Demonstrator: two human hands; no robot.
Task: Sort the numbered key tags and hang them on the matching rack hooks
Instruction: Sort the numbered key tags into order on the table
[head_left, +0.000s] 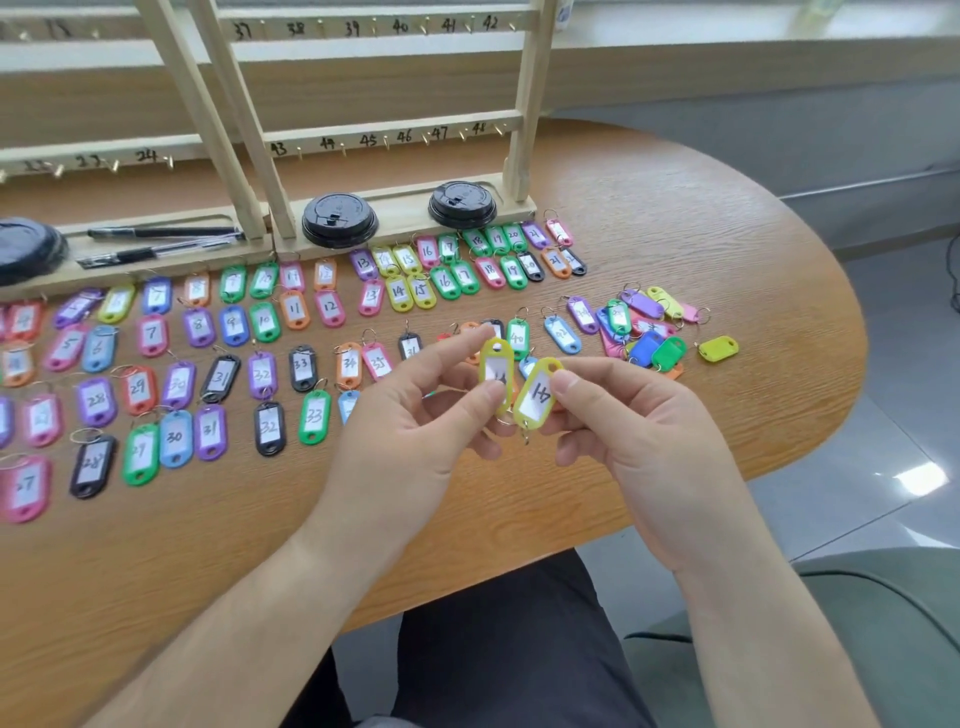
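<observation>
Wood-grain table (727, 234) carries, at my far left, the sorted rows (156, 364) of tags laid out by number below the rack (395, 135). Moving right, my left hand (415, 415) pinches the first yellow tag (497, 364) between thumb and forefinger, above the table. Just beside it hangs the second yellow tag (537, 392), pinched by my right hand (639, 421). Further right lies the unsorted pile (644, 332). My worry is that the second tag is tilted, so I might read its digits reversed and file it wrongly. The dangling rings could also snag.
</observation>
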